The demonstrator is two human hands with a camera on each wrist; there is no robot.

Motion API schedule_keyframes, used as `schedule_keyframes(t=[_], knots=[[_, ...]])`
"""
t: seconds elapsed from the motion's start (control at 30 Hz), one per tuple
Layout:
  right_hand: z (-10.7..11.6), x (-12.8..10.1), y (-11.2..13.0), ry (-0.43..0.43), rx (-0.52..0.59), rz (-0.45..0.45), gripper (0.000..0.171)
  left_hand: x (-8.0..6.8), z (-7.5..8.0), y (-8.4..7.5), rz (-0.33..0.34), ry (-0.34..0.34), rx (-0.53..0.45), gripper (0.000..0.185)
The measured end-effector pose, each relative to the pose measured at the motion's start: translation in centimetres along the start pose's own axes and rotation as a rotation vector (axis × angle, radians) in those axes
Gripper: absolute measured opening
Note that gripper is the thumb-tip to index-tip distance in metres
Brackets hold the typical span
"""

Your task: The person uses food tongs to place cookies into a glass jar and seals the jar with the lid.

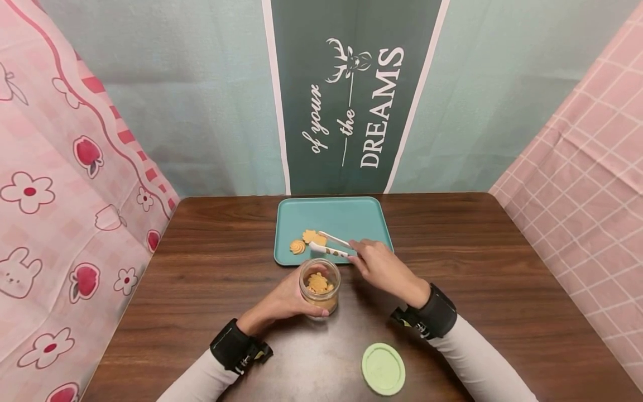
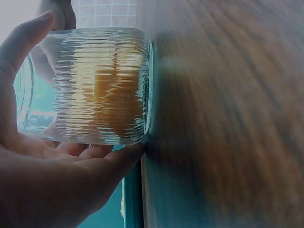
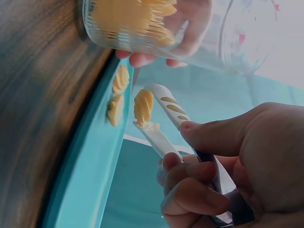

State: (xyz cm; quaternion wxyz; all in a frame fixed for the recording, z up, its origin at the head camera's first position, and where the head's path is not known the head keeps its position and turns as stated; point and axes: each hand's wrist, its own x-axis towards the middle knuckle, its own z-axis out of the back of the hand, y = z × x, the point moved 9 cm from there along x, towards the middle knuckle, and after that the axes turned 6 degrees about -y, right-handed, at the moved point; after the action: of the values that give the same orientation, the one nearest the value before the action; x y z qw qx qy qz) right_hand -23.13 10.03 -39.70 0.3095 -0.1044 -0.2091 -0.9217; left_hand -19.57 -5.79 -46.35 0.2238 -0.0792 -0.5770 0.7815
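My left hand (image 1: 286, 298) is wrapped around a clear ribbed glass jar (image 2: 102, 85), which stands upright on the table without a lid. Several golden cookies (image 1: 318, 283) fill its lower part. My right hand (image 1: 384, 267) grips white tongs (image 1: 331, 250) with gold marks. Between the tong tips a swirled cookie (image 3: 143, 107) is pinched, raised off the tray in the right wrist view. Two more cookies, one a round swirl (image 1: 297, 247) and the other flower-like (image 1: 309, 237), lie on the teal tray (image 1: 336, 212) behind the jar.
A light green round lid (image 1: 383, 369) lies on the brown wooden table (image 1: 226, 245), nearer to me and right of the jar. Patterned pink cloth (image 1: 80, 195) hangs at the left, pink checked cloth (image 1: 593, 167) at the right, and a green curtain (image 1: 226, 100) behind the table.
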Motion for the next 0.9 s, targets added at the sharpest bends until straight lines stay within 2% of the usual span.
schedule_keyframes(t=[0.5, 0.9], knots=[[2.5, -0.2, -0.3, -0.027, 0.006, -0.027, 0.031, 0.1, 0.0, -0.2, -0.029, -0.001, 0.008, 0.078], [4.6, -0.5, -0.3, -0.054, 0.022, -0.033, 0.031, 0.0, 0.0, -0.2, -0.007, -0.002, 0.006, 0.078]])
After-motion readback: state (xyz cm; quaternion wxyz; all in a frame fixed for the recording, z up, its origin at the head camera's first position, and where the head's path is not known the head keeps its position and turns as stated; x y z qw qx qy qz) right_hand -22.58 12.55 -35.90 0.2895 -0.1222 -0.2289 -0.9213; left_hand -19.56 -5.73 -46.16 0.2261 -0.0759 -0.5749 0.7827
